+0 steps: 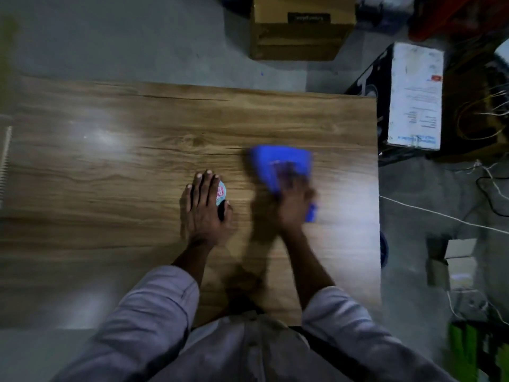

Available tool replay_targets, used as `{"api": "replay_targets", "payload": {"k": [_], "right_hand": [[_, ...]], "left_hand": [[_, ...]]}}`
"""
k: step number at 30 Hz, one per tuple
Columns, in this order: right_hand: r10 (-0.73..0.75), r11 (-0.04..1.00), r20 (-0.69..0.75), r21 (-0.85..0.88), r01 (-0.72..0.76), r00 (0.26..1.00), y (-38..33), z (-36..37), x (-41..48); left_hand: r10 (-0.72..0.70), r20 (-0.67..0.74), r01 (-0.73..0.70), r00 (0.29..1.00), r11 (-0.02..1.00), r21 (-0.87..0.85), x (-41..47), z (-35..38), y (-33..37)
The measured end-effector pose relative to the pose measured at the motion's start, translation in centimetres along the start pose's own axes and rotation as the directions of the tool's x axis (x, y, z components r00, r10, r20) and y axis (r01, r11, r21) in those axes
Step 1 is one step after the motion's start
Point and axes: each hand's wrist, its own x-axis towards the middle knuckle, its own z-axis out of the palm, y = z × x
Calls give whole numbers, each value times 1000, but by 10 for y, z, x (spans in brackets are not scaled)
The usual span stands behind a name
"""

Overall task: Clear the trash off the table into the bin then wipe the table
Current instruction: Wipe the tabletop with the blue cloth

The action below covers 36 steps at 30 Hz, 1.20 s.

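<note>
A blue cloth (pixel 278 164) lies flat on the wooden table (pixel 137 166), right of centre. My right hand (pixel 294 202) presses down on its near part and is motion-blurred; part of the cloth is hidden under it. My left hand (pixel 205 205) rests on the table just left of the cloth, its fingers laid over a small round object (pixel 222 192) with a light blue and pink label, the thumb at its near side. Most of that object is hidden by the hand.
A white spiral-edged thing (pixel 5 158) pokes in at the table's left edge. Beyond the far edge stands a cardboard box (pixel 300 28). A white printed box (pixel 416 97), loose cables (pixel 440 215) and small cartons (pixel 454 263) crowd the floor at the right.
</note>
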Motion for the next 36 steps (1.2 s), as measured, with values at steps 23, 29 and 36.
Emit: {"api": "replay_targets", "payload": {"k": [23,29,36], "right_hand": [[-140,989,205,-12,145,969,36,-16,-130],[725,688,1,-19,-725,689,174,-64,-161],[98,990,52,92,-103,994,38,-65,-181]], "left_hand": [[75,-136,-84,988,995,-62,-15,14,-10],[32,-112,-51,993,985,-166,-50,20,-10],[21,-57,-33,998,974,-226,-147,14,2]]}}
